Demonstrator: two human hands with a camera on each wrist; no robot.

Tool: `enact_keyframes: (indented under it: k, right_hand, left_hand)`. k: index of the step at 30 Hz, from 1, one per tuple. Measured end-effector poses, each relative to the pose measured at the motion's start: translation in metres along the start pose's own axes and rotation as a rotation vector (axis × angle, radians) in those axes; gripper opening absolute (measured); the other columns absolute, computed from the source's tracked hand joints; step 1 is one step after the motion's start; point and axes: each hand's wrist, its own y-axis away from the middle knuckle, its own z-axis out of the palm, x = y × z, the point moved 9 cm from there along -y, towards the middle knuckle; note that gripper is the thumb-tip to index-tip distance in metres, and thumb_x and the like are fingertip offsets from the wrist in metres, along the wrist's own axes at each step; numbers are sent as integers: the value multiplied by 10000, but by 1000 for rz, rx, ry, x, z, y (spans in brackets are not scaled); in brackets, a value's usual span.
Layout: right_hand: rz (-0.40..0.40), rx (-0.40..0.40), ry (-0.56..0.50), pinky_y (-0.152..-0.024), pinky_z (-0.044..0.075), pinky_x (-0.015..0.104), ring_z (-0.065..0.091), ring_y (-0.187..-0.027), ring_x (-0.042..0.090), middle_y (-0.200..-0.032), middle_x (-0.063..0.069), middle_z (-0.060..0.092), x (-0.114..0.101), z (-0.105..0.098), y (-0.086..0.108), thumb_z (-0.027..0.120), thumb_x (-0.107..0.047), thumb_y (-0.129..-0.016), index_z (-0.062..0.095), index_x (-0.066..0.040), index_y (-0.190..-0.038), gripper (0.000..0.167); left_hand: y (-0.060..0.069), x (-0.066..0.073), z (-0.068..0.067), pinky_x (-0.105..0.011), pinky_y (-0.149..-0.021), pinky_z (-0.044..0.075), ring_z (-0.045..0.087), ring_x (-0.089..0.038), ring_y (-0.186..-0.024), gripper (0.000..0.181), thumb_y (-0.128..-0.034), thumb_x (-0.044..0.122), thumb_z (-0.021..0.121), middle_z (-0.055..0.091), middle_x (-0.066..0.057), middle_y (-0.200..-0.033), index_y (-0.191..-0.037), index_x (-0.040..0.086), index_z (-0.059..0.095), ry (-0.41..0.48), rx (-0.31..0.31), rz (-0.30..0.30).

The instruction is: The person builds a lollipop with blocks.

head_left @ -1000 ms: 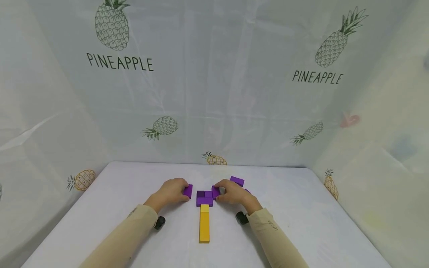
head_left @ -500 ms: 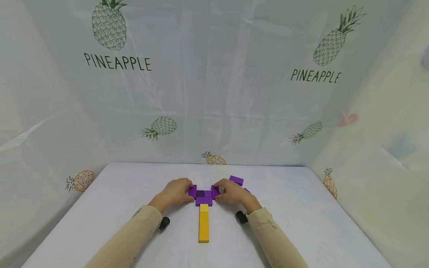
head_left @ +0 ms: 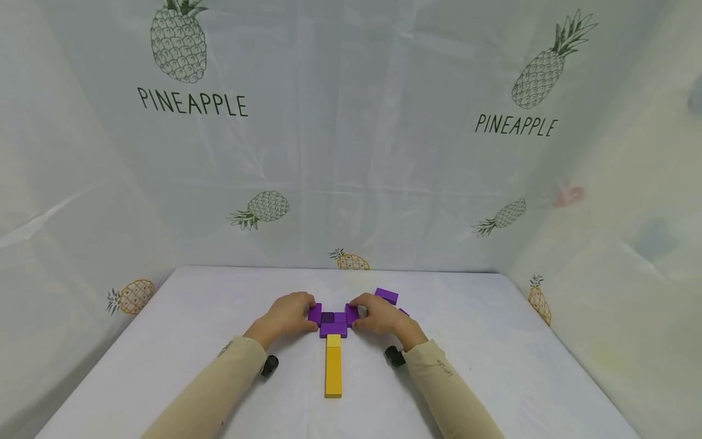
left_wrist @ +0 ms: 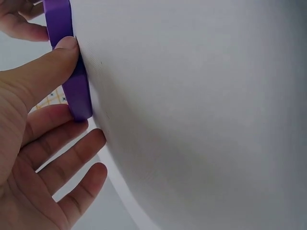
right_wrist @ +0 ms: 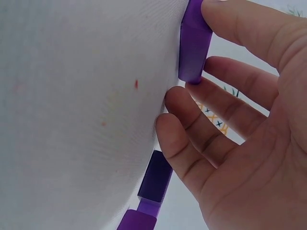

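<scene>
In the head view my left hand [head_left: 286, 315] pinches a purple block [head_left: 315, 314] at the left end of a purple group. My right hand [head_left: 386, 316] pinches another purple block [head_left: 351, 314] at its right end. Between them lie a dark purple block [head_left: 327, 317] and a lighter one [head_left: 340, 318], with a wider purple block [head_left: 333, 330] in front. A long yellow block [head_left: 333, 372] runs toward me from a small pale yellow block [head_left: 333, 341]. In the left wrist view, the thumb and fingertips grip the purple block [left_wrist: 77, 98]; the right wrist view shows the same grip on its block [right_wrist: 194, 48].
Beyond my right hand lies a loose purple block [head_left: 387, 296], with another purple piece [head_left: 404, 312] partly hidden behind the hand. The white table [head_left: 466, 366] ends at a pineapple-print curtain [head_left: 384, 152] at the back.
My left hand has moved right with its purple block, closing the gap to the group over the last second. My right hand has stayed nearly still, still holding its block.
</scene>
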Motion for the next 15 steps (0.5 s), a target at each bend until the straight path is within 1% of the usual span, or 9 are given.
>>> enact_keyframes:
  k: [3, 6, 10, 15]
  right_hand:
    - [2, 1, 11, -1033, 427, 447, 512, -1236, 262, -1328, 72, 570, 2, 0, 0, 746, -220, -869, 595, -92, -1319, 492]
    - [1, -1, 9, -1038, 421, 452, 507, -1244, 267, -1332, 74, 569, 2, 1, -1, 747, -215, -868, 592, -94, -1323, 495]
    - [2, -6, -2, -1036, 422, 454, 506, -1244, 269, -1330, 79, 568, 2, 1, 0, 748, -207, -867, 591, -87, -1323, 497]
    - [-2, -5, 12, -1036, 422, 452, 509, -1238, 267, -1325, 77, 571, 0, 0, 0, 752, -206, -863, 594, -86, -1319, 497]
  left_hand:
    - [0, 2, -1, -412, -882, 506, 595, -202, -899, 462, -728, 307, 864, 662, -36, -994, -1075, 68, 672, -8, 5, 7]
    - [-1, 1, -1, -411, -883, 505, 591, -200, -896, 470, -721, 306, 868, 663, -35, -997, -1078, 70, 673, -6, 0, 2]
    - [-3, -2, 2, -420, -895, 502, 593, -203, -917, 481, -716, 318, 871, 662, -30, -1012, -1086, 80, 674, 1, -7, -5]
    - [-4, -5, 3, -427, -914, 496, 598, -208, -949, 491, -717, 331, 870, 664, -26, -1038, -1099, 93, 673, 12, -7, -10]
